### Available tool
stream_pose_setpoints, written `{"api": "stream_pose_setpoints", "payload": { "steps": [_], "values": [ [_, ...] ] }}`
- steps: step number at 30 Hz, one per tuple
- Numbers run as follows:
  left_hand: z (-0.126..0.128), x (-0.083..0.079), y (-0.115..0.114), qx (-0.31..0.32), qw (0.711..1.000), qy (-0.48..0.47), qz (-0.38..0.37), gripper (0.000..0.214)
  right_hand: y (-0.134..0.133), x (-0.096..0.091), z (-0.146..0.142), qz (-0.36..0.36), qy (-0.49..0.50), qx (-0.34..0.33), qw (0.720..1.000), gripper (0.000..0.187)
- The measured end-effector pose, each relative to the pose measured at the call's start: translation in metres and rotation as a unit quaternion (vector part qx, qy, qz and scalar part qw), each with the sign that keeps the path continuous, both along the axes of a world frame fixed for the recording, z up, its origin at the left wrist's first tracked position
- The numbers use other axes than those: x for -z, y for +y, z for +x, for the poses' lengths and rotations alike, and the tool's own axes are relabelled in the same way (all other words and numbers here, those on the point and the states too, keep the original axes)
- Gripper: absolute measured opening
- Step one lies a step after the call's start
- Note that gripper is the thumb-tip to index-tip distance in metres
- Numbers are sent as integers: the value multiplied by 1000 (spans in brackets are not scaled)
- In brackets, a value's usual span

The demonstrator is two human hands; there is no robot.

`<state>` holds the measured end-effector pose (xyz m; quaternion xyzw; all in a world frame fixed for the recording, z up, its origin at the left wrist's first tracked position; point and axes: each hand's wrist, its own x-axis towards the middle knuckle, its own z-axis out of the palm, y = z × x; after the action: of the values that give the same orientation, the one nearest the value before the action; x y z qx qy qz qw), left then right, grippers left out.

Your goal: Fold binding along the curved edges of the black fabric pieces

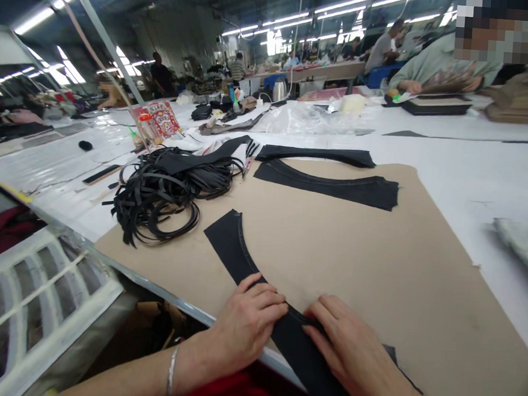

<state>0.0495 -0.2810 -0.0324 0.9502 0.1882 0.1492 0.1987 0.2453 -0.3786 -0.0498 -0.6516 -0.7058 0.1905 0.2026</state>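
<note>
A curved black fabric piece (231, 244) lies on a brown cardboard sheet (377, 260) at the table's near edge. My left hand (246, 323) rests on it with fingers bent, fingertips pressing the piece's inner curved edge. My right hand (353, 349) lies flat on the same piece just to the right, fingers stretched toward the left hand. Both hands press the fabric down; neither lifts it. A silver bracelet (171, 369) circles my left wrist.
A tangle of black strips (165, 191) sits to the left on the cardboard. Two more black curved pieces (332, 185) lie farther back. A white slatted crate (26, 302) stands below left. A snack bag (158, 118) and clutter sit behind. A person (440, 59) works at the far right.
</note>
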Motion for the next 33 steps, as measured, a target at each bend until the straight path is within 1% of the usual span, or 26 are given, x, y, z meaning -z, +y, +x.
{"api": "stream_pose_setpoints", "payload": {
  "steps": [3, 5, 7, 10, 15, 19, 22, 25, 28, 33],
  "values": [
    [11, -4, 1, -35, 999, -14, -34, 21, 1, -12, -1, -40, 18, 29, 999, 5],
    [21, -6, -2, -34, 998, -3, -53, 25, 0, -18, 0, -54, 32, 39, 997, 7],
    [32, -6, -5, -24, 997, 12, -67, 24, -2, -21, 3, -62, 45, 43, 996, 8],
    [44, -7, -7, -14, 996, 30, -81, 21, -6, -23, 9, -75, 60, 49, 994, 5],
    [54, -13, -6, -1, 990, 66, -126, 32, -12, -24, 17, -92, 95, 59, 990, 12],
    [61, -20, -8, -7, 987, 91, -130, 28, -10, -24, 20, -94, 119, 67, 986, 15],
    [65, -21, -12, -13, 988, 103, -114, 25, -10, -23, 20, -99, 120, 77, 985, 15],
    [64, -18, -16, -20, 989, 96, -111, 27, -12, -23, 21, -98, 119, 79, 985, 13],
    [61, -15, -20, -18, 991, 68, -112, 31, -16, -22, 23, -92, 114, 66, 987, 12],
    [54, -10, -25, 9, 993, 73, -91, 29, -24, -17, 28, -60, 103, 25, 993, 13]
  ]
}}
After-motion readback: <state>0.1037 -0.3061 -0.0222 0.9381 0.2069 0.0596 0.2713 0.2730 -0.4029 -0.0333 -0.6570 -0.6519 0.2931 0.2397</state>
